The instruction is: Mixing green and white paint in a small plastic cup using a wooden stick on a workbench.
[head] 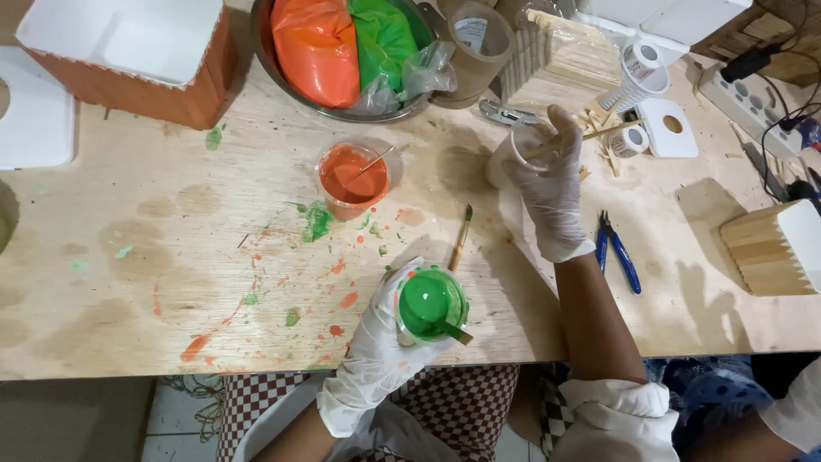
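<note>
nearest the table edge, the gloved left hand (380, 346) is wrapped tight around one clear cup of green paint (430, 305) with a stick in it. beyond that cup a paintbrush (461, 239) lies lengthwise, bristles pointing away. farther left, one cup of orange paint (351, 178). farther right, the right hand (547, 184) clasps a white cup (510, 156), pinching a stick (581, 137) slanting right. behind, one metal bowl (282, 73) holds two bags, orange and green.

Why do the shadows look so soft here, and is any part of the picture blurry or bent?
Head view: light falls from above, throwing soft shadows on the table beside the orange paint cup and under the right hand. The left hand with the green paint cup is sharp; no strong glare. The table edge bows slightly, a wide-lens effect.
</note>
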